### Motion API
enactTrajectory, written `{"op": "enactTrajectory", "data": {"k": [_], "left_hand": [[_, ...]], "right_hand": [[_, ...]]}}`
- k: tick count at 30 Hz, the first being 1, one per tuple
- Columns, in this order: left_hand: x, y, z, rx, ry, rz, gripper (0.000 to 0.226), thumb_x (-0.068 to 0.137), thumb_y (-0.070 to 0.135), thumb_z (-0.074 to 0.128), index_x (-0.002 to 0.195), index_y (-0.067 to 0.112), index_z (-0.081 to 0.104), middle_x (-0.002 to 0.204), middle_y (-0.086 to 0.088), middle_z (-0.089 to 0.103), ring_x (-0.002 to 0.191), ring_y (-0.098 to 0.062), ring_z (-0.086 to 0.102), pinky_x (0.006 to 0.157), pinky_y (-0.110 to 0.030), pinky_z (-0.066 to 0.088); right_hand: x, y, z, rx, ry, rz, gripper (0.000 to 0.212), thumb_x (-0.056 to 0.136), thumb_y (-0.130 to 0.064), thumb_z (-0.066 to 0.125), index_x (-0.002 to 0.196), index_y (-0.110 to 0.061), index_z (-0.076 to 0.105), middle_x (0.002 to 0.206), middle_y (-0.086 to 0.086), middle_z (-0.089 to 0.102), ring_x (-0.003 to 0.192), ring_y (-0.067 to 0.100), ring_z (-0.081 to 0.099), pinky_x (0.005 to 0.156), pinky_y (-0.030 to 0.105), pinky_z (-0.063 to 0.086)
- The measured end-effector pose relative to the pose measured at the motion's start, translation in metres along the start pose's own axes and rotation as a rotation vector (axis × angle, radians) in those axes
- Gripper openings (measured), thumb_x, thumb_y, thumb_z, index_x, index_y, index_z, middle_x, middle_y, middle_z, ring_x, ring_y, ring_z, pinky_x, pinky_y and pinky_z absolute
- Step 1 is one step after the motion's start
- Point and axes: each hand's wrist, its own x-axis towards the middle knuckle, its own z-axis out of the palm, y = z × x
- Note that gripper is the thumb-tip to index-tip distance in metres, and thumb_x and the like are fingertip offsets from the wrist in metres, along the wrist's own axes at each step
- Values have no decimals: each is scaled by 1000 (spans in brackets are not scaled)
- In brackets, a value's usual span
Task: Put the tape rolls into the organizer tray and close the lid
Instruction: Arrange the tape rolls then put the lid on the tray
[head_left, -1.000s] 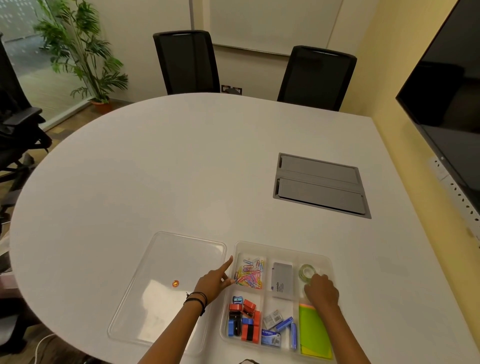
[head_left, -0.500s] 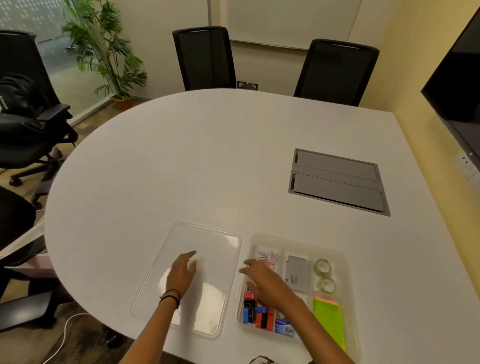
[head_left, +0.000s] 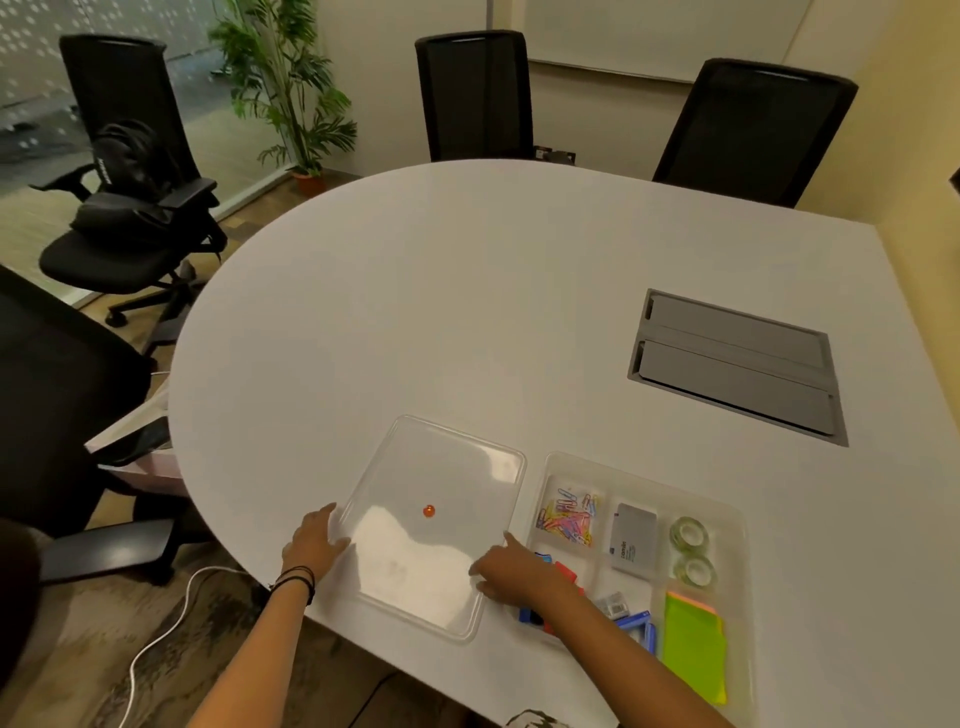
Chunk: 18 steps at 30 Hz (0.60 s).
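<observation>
Two clear tape rolls (head_left: 692, 552) lie one behind the other in the far right compartment of the clear organizer tray (head_left: 737, 525). The clear lid (head_left: 431, 525) lies flat on the white table (head_left: 467, 312) just left of the tray, an orange dot at its middle. My left hand (head_left: 313, 540) rests on the lid's left edge, fingers spread. My right hand (head_left: 511, 569) is at the lid's right edge, partly over the tray's near left compartment. Neither hand has lifted the lid.
The tray also holds coloured paper clips (head_left: 569, 517), a grey box (head_left: 632, 540), red and blue clips and green sticky notes (head_left: 693, 647). A grey cable hatch (head_left: 735, 366) is set in the table at the right. Black chairs (head_left: 475, 93) ring the table. The near table edge runs under the lid.
My right hand left the tape compartment and crossed to the lid's right edge. My left hand moved from the tray's corner to the lid's left edge. The view shifted left.
</observation>
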Motion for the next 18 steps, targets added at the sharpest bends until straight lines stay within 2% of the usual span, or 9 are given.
{"op": "enactTrajectory", "data": {"k": [5, 10, 13, 15, 18], "left_hand": [[3, 5, -1, -38, -64, -23, 71, 84, 22, 68, 141, 4, 30, 138, -25, 39, 125, -36, 43, 109, -43, 35], [7, 14, -5, -35, -74, -96, 72, 82, 33, 70, 137, 1, 35, 137, -22, 44, 129, -33, 39, 109, -38, 33], [13, 14, -4, -59, -65, -122, 70, 83, 35, 68, 136, 2, 37, 138, -18, 47, 132, -31, 40, 110, -37, 34], [13, 13, -3, -73, -54, -146, 63, 85, 34, 66, 134, 3, 42, 137, -17, 50, 130, -31, 42, 109, -38, 35], [15, 11, -3, -182, 70, -177, 34, 89, 22, 61, 118, 4, 60, 124, -21, 59, 118, -38, 50, 101, -45, 42]], "right_hand": [[5, -16, 8, -33, -84, 5, 35, 97, -16, 41, 121, 4, 55, 124, 24, 60, 120, 36, 51, 121, 52, 5], [1, -12, 9, 66, -57, 5, 36, 97, -14, 40, 128, 0, 53, 132, 20, 56, 126, 32, 46, 121, 47, 3], [-3, -7, 14, 89, -41, 3, 33, 96, -10, 41, 122, 1, 57, 128, 19, 60, 122, 32, 50, 121, 45, 2], [-3, -5, 17, 74, -34, 21, 31, 94, -6, 40, 114, 4, 61, 120, 21, 64, 115, 33, 54, 122, 44, 5], [-2, -7, 13, 118, 5, 51, 31, 94, -3, 39, 113, 4, 62, 117, 23, 65, 111, 35, 56, 122, 42, 9]]}}
